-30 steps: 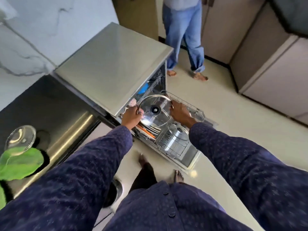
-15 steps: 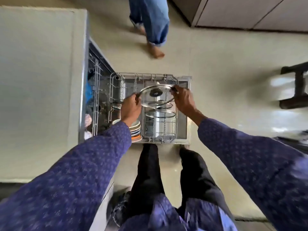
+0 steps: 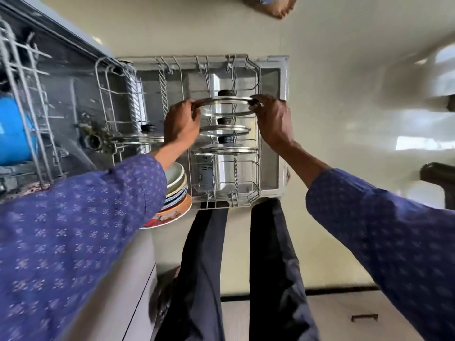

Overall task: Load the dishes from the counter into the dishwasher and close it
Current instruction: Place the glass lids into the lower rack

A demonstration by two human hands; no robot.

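Presently, head view, listed item by item:

- Left hand [image 3: 181, 124]: fingers curling round the left rim of the glass lid [image 3: 225, 106], gripping it.
- Right hand [image 3: 273, 121]: fingers and thumb pinching the right rim of the same lid.
- Glass lid: metal-rimmed, with a black knob, being held edge-on to the camera between both hands, over the far part of the lower rack [image 3: 256, 77].
- Lower rack: grey wire, standing pulled out over the open dishwasher door [image 3: 283, 124].
- Two more lids [image 3: 225, 141]: sitting in the rack just nearer the person, one behind the other, each with a black knob.
- Fourth lid [image 3: 138, 138]: lying in the left part of the rack, partly hidden behind the left hand.
- Steel pot [image 3: 227, 172]: sitting in the near part of the rack.
- Stacked plates [image 3: 176, 190]: leaning at the rack's near left corner, with an orange-rimmed plate outermost.
- Blue vessel [image 3: 12, 134]: showing behind the wires of the upper rack [image 3: 27, 94] at far left.
- Patterned blue sleeves [image 3: 384, 230]: covering both forearms.
- Dark trouser legs [image 3: 204, 254]: standing on the pale floor [image 3: 332, 70] right before the door.
- Another person's bare foot [image 3: 278, 8]: showing at the top edge.
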